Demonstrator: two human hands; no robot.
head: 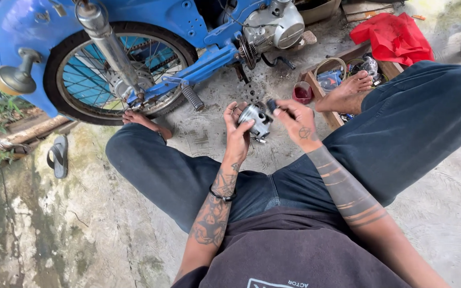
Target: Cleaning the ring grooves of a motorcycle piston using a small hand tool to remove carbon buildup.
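bare tattooed forearms, dense dark figures along the left forearm [212, 216], solid bands ringing the right forearm [348, 194], thin black wristband [222, 196] on the left wrist, dark blue jeans [401, 133], dark grey shirt [289, 250], bare feet

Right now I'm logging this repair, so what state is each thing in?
Left hand: fingers gripping the metal part.
Right hand: fingers pinching a small dark tool against the part.
Metal part: held off the ground.
Blue motorbike: upright, chain sprocket exposed.
Wooden tray: open, holding bits.
Red cloth: crumpled on the floor.
Sandal: lying unworn.
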